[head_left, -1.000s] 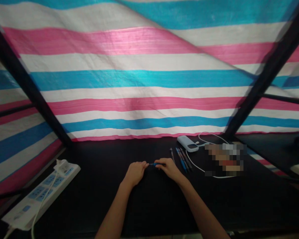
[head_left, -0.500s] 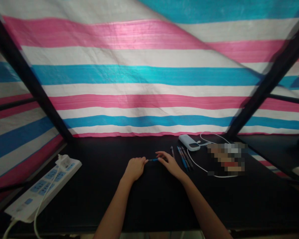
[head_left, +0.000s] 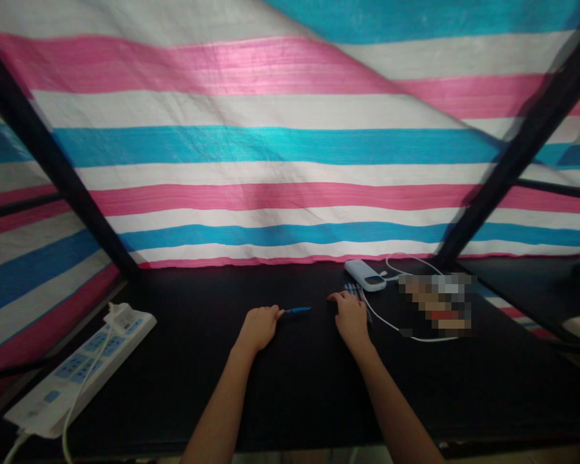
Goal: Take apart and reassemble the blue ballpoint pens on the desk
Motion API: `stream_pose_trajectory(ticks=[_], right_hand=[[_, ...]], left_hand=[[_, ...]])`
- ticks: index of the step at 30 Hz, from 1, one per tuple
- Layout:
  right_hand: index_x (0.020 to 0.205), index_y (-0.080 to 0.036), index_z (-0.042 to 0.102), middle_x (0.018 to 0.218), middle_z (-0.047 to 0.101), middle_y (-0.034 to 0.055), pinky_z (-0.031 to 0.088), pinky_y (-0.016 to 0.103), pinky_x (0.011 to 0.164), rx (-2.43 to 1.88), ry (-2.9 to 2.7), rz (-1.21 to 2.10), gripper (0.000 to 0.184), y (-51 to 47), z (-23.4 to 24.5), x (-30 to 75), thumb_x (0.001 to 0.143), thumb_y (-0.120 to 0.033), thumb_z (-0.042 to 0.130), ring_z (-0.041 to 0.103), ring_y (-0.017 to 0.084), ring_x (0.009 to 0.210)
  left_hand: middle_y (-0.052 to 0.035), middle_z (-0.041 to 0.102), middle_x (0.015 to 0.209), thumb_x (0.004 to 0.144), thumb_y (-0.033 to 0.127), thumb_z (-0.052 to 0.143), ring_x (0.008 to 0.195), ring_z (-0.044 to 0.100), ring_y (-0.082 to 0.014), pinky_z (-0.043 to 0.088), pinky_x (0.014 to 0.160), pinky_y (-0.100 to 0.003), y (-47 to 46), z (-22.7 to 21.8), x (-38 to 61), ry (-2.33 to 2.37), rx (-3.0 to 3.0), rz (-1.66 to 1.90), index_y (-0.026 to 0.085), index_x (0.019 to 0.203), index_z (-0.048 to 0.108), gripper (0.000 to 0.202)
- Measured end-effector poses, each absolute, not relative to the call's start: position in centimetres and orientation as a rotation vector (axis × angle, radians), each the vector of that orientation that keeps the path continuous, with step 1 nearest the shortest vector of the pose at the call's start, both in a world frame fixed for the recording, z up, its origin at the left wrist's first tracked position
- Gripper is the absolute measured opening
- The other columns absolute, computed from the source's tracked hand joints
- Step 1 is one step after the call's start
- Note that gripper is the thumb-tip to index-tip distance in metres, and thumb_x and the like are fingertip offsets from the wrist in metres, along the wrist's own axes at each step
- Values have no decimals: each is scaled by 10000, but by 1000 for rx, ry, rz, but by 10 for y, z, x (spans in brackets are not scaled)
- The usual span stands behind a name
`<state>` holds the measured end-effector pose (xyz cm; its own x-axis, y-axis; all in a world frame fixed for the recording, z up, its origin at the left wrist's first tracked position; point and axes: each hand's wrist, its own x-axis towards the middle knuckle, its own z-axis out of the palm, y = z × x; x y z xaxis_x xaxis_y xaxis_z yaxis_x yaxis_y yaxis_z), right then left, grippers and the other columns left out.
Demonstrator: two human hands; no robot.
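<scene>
My left hand (head_left: 260,327) is closed on a blue pen (head_left: 297,310), gripping its left end between thumb and fingers. The pen points right, nearly level, just above the black tabletop. To its right, my right hand (head_left: 352,318) lies over a row of several pens (head_left: 352,288), fingers bent and drawn together. Only the far ends of those pens and a sliver along the hand's right side show. What the right fingertips hold, if anything, is hidden beneath them.
A white device with a dark screen (head_left: 366,276) lies behind the pens, beside a white cable (head_left: 391,330). A blurred-out item (head_left: 437,306) is farther right. At left lies a white power strip (head_left: 84,367) with a plug. Black posts (head_left: 62,167) and striped sheeting (head_left: 270,145) surround the table.
My right hand has left the blue pen's right end and moved right, over the row of pens. It now covers the spot where a single short pen-like item lay. My left hand keeps the pen.
</scene>
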<state>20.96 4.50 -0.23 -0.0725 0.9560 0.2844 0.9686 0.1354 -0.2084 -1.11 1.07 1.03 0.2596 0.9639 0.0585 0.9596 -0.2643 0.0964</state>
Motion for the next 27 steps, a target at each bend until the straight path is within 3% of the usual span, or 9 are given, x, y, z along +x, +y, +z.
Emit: stream_pose_trajectory(ticks=[5, 8, 13, 17, 20, 22, 24, 27], right_hand=[[906, -212, 596, 933, 580, 76, 269, 350, 747, -1862, -2023, -104, 340, 44, 0, 209, 702, 1, 426, 493, 231, 925], [930, -212, 596, 928, 602, 71, 279, 366, 788, -1709, -1937, -41, 234, 44, 4, 203, 830, -168, 390, 506, 222, 908], [954, -223, 612, 937, 634, 24, 362, 286, 766, -1285, -2114, 503, 306, 43, 6, 190, 866, -364, 355, 543, 171, 888], [853, -215, 640, 779, 655, 2, 393, 256, 680, -1206, -2166, 823, 217, 42, 1, 187, 800, -344, 473, 577, 154, 743], [818, -201, 614, 794, 642, -3, 391, 249, 652, -1258, -2094, 781, 143, 42, -2, 186, 710, -290, 582, 567, 146, 719], [829, -193, 582, 818, 631, -1, 390, 247, 650, -1283, -2049, 749, 193, 42, -3, 185, 665, -285, 628, 562, 145, 731], [922, -194, 552, 847, 629, 7, 395, 247, 663, -1247, -2026, 798, 264, 42, -3, 183, 694, -313, 608, 562, 142, 751], [1029, -197, 537, 759, 640, 4, 403, 252, 633, -1174, -2054, 938, 276, 41, -1, 183, 823, -353, 438, 558, 128, 643]], left_hand=[[-32, 627, 776, 905, 344, 164, 727, 595, -157, 390, 622, -261, 11, 11, -11, 1882, 2453, 151, 186, 842, 507, 384], [-35, 626, 786, 905, 342, 167, 737, 594, -153, 390, 634, -260, 10, 12, -9, 1883, 2433, 134, 186, 852, 511, 382], [-37, 624, 788, 905, 341, 169, 738, 591, -154, 385, 639, -261, 9, 11, -6, 1821, 2505, 172, 187, 840, 505, 374], [-38, 622, 784, 905, 333, 174, 733, 587, -155, 382, 631, -260, 9, 11, -6, 1802, 2545, 175, 190, 829, 501, 364], [-38, 621, 792, 904, 326, 186, 744, 586, -153, 382, 637, -257, 9, 12, -5, 1808, 2522, 141, 191, 831, 507, 356], [-38, 622, 799, 904, 323, 186, 753, 586, -151, 381, 643, -254, 8, 14, -5, 1811, 2511, 134, 191, 837, 511, 357], [-36, 623, 801, 905, 319, 181, 750, 587, -150, 380, 641, -251, 8, 14, -5, 1818, 2506, 144, 192, 842, 511, 359], [-31, 624, 798, 905, 315, 178, 741, 587, -151, 377, 639, -252, 8, 13, -5, 1817, 2516, 173, 197, 844, 509, 357]])
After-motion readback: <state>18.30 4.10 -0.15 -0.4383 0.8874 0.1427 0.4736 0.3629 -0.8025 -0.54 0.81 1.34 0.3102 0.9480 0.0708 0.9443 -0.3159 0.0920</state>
